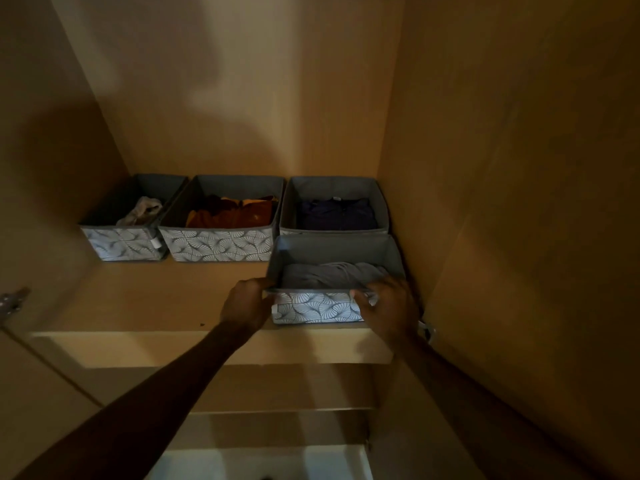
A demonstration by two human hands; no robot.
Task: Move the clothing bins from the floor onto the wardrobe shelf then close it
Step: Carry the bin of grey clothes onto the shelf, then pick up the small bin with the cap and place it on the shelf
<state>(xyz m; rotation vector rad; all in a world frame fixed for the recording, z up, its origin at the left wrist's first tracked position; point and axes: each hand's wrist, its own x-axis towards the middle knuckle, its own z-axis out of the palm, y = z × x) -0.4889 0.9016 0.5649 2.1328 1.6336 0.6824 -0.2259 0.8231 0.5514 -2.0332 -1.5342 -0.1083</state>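
A tan wooden wardrobe [502, 168] fills the view in dim, warm light, its back and side walls rising above one broad shelf [138, 299], which serves here as the landmark. Four fabric bins with grey sides and white leaf-patterned fronts sit on that shelf. Three form a row along the back of the shelf: the left bin [124, 244] with a pale crumpled garment [142, 211] inside, the middle bin [216, 245] just beside it holding folded rust-orange clothing [235, 214], and the right bin [294, 209] in the shelf's back right corner holding a dark navy garment [337, 213]. The fourth bin [318, 308] stands at the shelf's front right edge, directly in front of the right bin and touching it, with grey folded cloth [332, 273] inside. Two bare arms reach up from below the shelf. The left hand [244, 303] grips the fourth bin's front left corner, fingers [266, 284] curled around the rim. The right hand [388, 306] holds its front right corner, fingers [362, 296] wrapped over the front panel. A metal hinge [14, 301] shows at the shelf's far left, and another hinge [426, 330] beside its front right end.
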